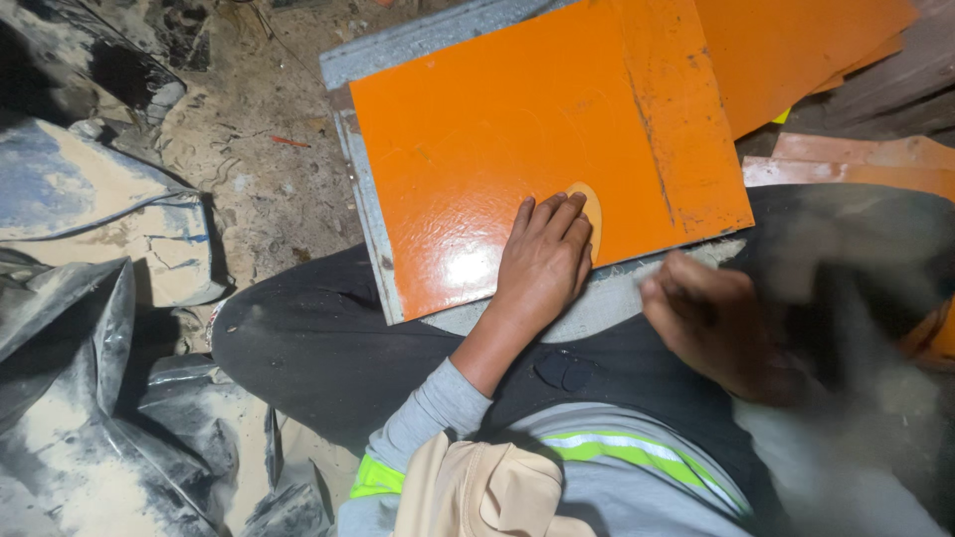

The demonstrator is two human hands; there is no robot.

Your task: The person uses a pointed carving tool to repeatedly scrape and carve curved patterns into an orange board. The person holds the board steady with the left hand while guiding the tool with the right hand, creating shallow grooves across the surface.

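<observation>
Sacks [90, 328], grey and dust-coated, are lying crumpled at the far left on sandy ground. Right of them, an orange board [517, 139] is resting on a grey slab [368, 214] across the person's lap, its long axis tilting up toward the right. The left hand [542, 264] is pressing flat on the board's near edge, fingers spread and together pointing up-right, gripping nothing; its fingertips are touching a small oval disc [589, 209] of tan colour, which is lying just beyond them on the board. This hand is clearly the nearer one to the disc. The right hand [711, 323], blurred, is hovering off the board's lower right corner; whether its loosely curled fingers are holding anything I cannot tell. More orange sheets [796, 50] are lying stacked farther right.
</observation>
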